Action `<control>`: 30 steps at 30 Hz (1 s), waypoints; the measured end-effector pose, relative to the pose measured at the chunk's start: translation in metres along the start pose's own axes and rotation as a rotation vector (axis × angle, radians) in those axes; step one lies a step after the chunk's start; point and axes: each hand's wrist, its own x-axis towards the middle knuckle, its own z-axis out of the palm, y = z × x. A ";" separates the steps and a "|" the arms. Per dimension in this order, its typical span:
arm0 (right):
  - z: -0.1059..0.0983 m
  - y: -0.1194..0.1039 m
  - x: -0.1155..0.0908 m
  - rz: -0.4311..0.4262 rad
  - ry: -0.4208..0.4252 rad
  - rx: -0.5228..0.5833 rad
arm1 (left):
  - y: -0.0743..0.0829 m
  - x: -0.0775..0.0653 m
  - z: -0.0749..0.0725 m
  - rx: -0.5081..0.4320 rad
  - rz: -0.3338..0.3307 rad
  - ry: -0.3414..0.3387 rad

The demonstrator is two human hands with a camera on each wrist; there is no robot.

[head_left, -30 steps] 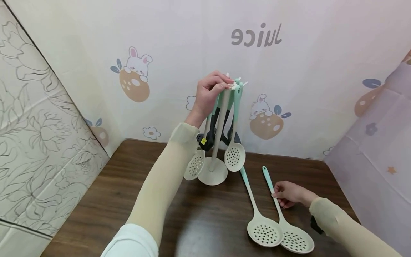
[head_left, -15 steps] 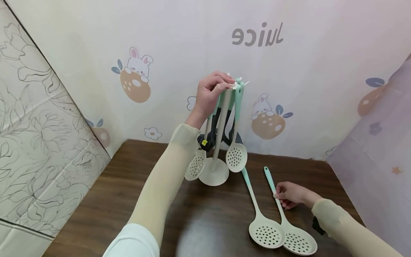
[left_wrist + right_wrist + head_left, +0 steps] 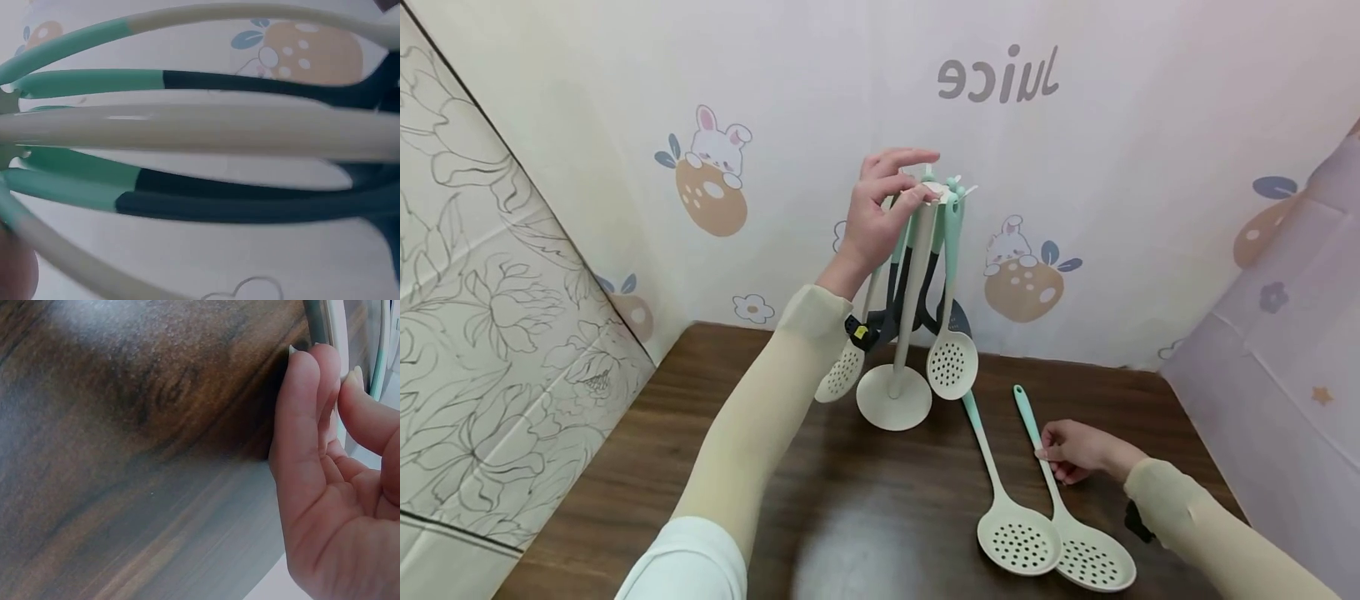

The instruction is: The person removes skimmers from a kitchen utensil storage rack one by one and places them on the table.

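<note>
A cream utensil stand (image 3: 913,292) with a round base stands upright near the back of the table. My left hand (image 3: 876,208) holds its top with thumb and bent fingers, the index finger raised. Mint-handled utensils hang from the hooks: a slotted spoon (image 3: 952,365) on the right, another perforated utensil (image 3: 841,375) on the left, and black-necked tools (image 3: 237,206) between them. On the right, my right hand (image 3: 1078,450) pinches the handle of a skimmer (image 3: 1097,562), which lies on the table. A second skimmer (image 3: 1018,537) beside it partly overlaps its head.
The dark wooden table (image 3: 700,467) extends in front of the stand, its back edge close to a patterned curtain (image 3: 805,167). Patterned panels also rise on the left and right sides. The second skimmer's handle end lies close behind the hanging slotted spoon.
My left index finger has lifted off the stand's top. The left hanging perforated utensil has swung a little left, and more of the black tools shows. My right hand stays on the skimmer handle.
</note>
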 end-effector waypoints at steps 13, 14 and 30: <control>-0.002 0.000 -0.001 -0.023 -0.019 0.003 | -0.006 0.000 -0.001 0.274 0.090 0.034; -0.003 0.001 -0.001 -0.026 -0.026 0.001 | -0.004 0.000 0.000 0.294 0.100 0.040; -0.004 -0.003 0.000 -0.010 -0.045 -0.017 | 0.015 -0.004 0.018 0.669 0.110 0.059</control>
